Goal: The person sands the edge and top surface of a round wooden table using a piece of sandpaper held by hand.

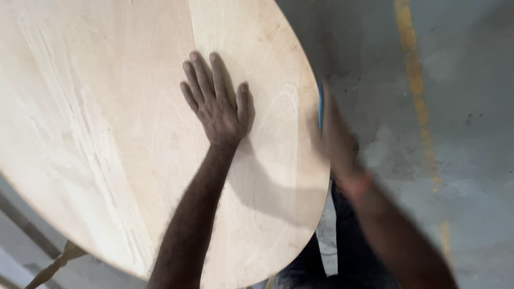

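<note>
Two hands, left hand (217,104) spread flat on wooden tabletop (107,134), blurred right hand (334,136) seemingly gripping blue block (320,107) at edge

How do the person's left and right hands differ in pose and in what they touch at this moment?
The left hand lies flat, palm down, fingers spread, on top of the round wooden tabletop; the right hand is at the tabletop's curved edge. The left hand holds nothing, while the right hand seems to hold a thin blue object against that edge. The left hand is sharp; the right hand is motion-blurred. Both are bare.
</note>
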